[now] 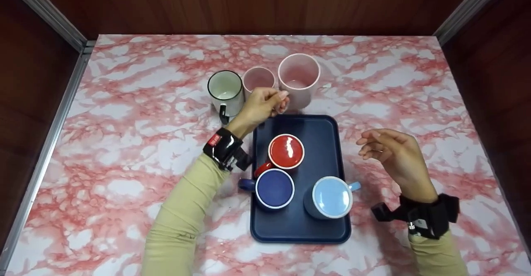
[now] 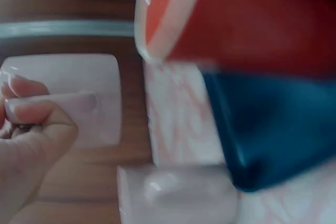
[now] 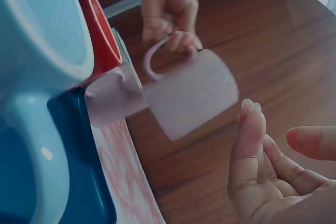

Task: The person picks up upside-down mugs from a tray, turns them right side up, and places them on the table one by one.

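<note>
My left hand (image 1: 263,103) grips the handle of a large pale pink mug (image 1: 299,76) above the far end of the tray. That mug (image 3: 191,95) is tilted in the right wrist view, fingers hooked through its handle. Just left of it stands a smaller pink mug (image 1: 259,79), partly hidden by the hand. My right hand (image 1: 394,153) hovers right of the tray, fingers loosely bent around nothing. On the dark blue tray (image 1: 319,135) are a red mug (image 1: 286,151), a dark blue mug (image 1: 275,189) and a light blue mug (image 1: 332,197).
A pale green mug (image 1: 225,89) with a black rim and handle stands left of the small pink one. The dark blue mug's handle juts past the tray's left edge. Brown wood panels (image 1: 265,6) wall in the marbled table (image 1: 124,143).
</note>
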